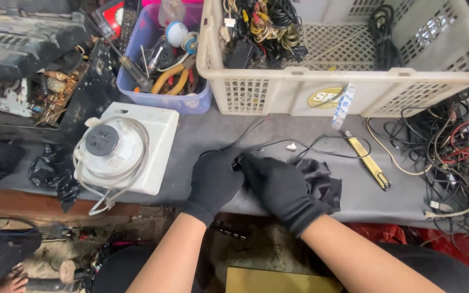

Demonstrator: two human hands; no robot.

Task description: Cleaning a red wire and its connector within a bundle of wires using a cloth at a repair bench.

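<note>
The gloved hands (256, 182) hide what their grip encloses.

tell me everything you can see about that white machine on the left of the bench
The white appliance looks like plastic: a squarish base with a round top and a dark grey ribbed knob at its middle. A pale cord is looped around the round part, its end trailing over the bench edge. It lies left of the gloved left hand, not touching it, beside black plastic wrap.
</note>
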